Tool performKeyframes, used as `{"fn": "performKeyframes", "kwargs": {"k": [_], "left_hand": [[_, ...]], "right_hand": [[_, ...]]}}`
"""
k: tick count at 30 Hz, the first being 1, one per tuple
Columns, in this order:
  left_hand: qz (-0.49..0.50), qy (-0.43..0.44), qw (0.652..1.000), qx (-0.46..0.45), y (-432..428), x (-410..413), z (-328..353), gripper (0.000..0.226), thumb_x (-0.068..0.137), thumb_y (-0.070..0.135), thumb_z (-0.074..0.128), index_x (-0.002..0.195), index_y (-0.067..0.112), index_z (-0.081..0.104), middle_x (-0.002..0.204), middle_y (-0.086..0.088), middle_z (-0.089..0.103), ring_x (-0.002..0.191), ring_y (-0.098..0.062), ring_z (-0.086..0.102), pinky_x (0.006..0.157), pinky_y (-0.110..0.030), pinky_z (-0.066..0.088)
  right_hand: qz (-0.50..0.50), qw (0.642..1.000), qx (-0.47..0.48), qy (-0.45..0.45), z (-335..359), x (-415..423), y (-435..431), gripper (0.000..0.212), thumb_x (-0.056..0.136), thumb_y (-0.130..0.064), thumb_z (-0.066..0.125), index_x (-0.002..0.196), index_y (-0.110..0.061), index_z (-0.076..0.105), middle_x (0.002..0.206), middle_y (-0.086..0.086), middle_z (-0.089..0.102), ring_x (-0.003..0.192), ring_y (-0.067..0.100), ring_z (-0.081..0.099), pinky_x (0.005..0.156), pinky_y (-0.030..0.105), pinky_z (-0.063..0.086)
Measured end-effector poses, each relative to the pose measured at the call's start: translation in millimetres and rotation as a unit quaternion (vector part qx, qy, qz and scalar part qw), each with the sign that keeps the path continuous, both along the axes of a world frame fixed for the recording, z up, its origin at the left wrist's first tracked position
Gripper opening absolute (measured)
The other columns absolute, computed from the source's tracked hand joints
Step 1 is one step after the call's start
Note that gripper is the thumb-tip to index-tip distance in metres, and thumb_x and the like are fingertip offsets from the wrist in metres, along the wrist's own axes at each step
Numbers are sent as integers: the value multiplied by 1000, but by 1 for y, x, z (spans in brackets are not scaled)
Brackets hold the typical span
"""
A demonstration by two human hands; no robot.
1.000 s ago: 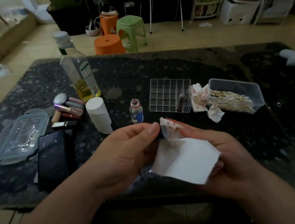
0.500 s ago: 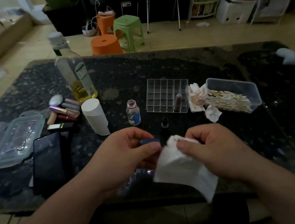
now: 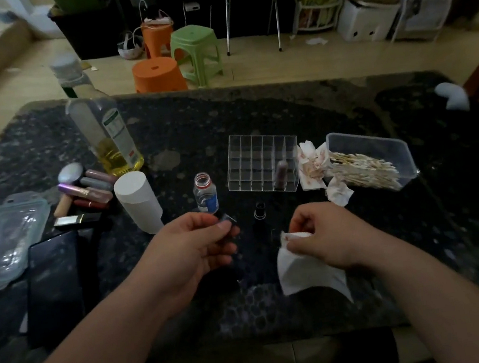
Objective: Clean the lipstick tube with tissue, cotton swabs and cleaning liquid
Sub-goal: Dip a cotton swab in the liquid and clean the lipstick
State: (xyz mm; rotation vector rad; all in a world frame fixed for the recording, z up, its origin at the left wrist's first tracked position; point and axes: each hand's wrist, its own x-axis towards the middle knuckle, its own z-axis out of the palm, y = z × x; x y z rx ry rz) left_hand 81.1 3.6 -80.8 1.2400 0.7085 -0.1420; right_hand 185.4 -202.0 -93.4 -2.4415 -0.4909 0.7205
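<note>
- Left hand (image 3: 198,246): grip pinches a small dark lipstick tube (image 3: 227,221), just above the tabletop (image 3: 283,109).
- Right hand (image 3: 326,234): grip pinches a white tissue (image 3: 306,272), apart from the tube.
- Dark lipstick part (image 3: 259,210): upright between the hands, untouched.
- Open small bottle (image 3: 205,193); cotton swabs (image 3: 363,166) boxed.
- Stained tissues (image 3: 311,163): some wiping evidently done.
- Judged mid-task; loose lipsticks (image 3: 88,190) apparently wait.

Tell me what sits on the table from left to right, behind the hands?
clear plastic container → lipsticks → white roll → small open bottle → clear grid organizer → stained tissues → cotton swab tub
</note>
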Motion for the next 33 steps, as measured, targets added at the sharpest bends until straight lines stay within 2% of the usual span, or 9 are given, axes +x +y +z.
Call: {"fn": "performKeyframes", "kwargs": {"k": [4, 8, 12, 15, 18, 21, 24, 28, 33], "left_hand": [[-9, -22, 997, 74, 4, 6, -6, 22, 82, 4, 74, 98, 8, 60, 92, -14, 78, 70, -22, 72, 61, -32, 54], [-25, -64, 996, 51, 4, 17, -5, 47, 58, 11, 83, 103, 16, 72, 96, -9, 78, 79, -25, 74, 70, -38, 53], [-38, -86, 994, 50, -4, 29, 4, 41, 69, 0, 78, 107, 16, 72, 98, -8, 78, 74, -29, 75, 67, -40, 54], [-36, -85, 991, 93, -5, 35, 2, 30, 83, -1, 73, 105, 19, 71, 95, -4, 79, 70, -31, 76, 61, -38, 54], [-48, -87, 984, 144, -4, 34, 0, 25, 84, 1, 73, 101, 20, 70, 90, -3, 79, 71, -30, 76, 63, -38, 55], [-54, -83, 980, 171, 0, 32, -4, 25, 81, 2, 75, 98, 19, 69, 85, -5, 78, 68, -25, 75, 59, -33, 54], [-77, -61, 972, 212, 7, 30, -8, 21, 79, 13, 79, 91, 27, 71, 84, -2, 79, 74, -20, 75, 71, -38, 57], [-134, -13, 949, 284, 13, 27, -13, 11, 81, 30, 79, 88, 35, 72, 82, 15, 77, 78, -10, 73, 86, -40, 56], [-166, -9, 933, 320, 15, 24, -7, 16, 81, 32, 78, 92, 40, 69, 87, 27, 74, 80, 3, 71, 84, -28, 54]], "right_hand": [[-18, 999, 22, -21, -18, 7, 18, 13, 83, -31, 75, 90, -27, 65, 90, -6, 68, 83, 12, 64, 74, 32, 55], [-83, 996, 1, -42, -22, 30, 9, 36, 82, -35, 76, 114, -27, 65, 103, -8, 65, 97, 12, 63, 83, 26, 50], [-214, 954, -16, -209, 11, 84, -28, 14, 86, -21, 69, 97, -19, 76, 96, 1, 75, 92, 19, 67, 80, 26, 49], [-208, 936, -111, -261, 22, 131, -51, 14, 87, -19, 64, 88, -16, 77, 90, 7, 75, 86, 24, 66, 72, 28, 48], [-149, 944, -182, -230, 14, 166, -61, 9, 84, -21, 69, 85, -20, 78, 91, 7, 74, 84, 22, 65, 74, 31, 52], [-79, 951, -229, -193, 2, 186, -64, 15, 83, -26, 75, 97, -20, 78, 101, 4, 73, 91, 20, 65, 78, 29, 51], [-41, 951, -262, -157, -7, 196, -61, 24, 81, -30, 77, 104, -21, 77, 104, 2, 69, 94, 19, 64, 82, 30, 52], [-18, 949, -287, -132, -18, 202, -54, 13, 84, -24, 71, 94, -24, 80, 106, 2, 69, 94, 20, 63, 84, 30, 52], [-38, 943, -298, -145, -18, 202, -53, 5, 80, -18, 72, 81, -18, 77, 94, 6, 71, 85, 21, 66, 73, 30, 52]]}}
